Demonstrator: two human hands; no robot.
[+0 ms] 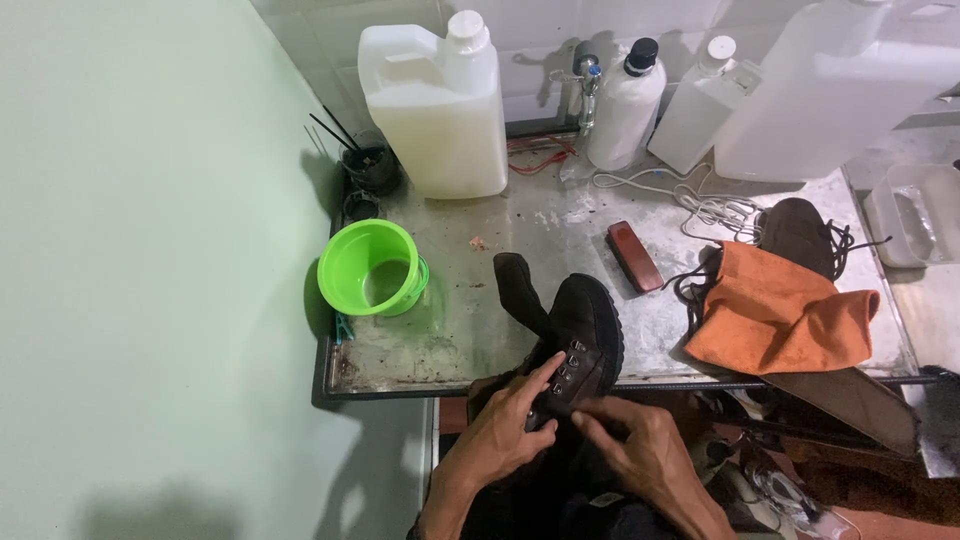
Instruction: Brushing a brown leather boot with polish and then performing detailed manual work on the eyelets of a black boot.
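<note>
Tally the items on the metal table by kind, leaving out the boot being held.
White jugs and bottles: 4, the big jug at the left
Green bucket: 1
Black brush cup: 1
Brown brush: 1
Orange cloth: 1
Second dark boot: 1
White cord: 1
Total: 10

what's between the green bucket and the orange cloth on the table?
In the head view: the dark boot held by both hands, and the reddish-brown brush further back.

Both forearms rise from 6 o'clock; left hand (508, 420) curls, forefinger pointing toward 1 o'clock; right hand (640, 445) pinches beside it.
</note>
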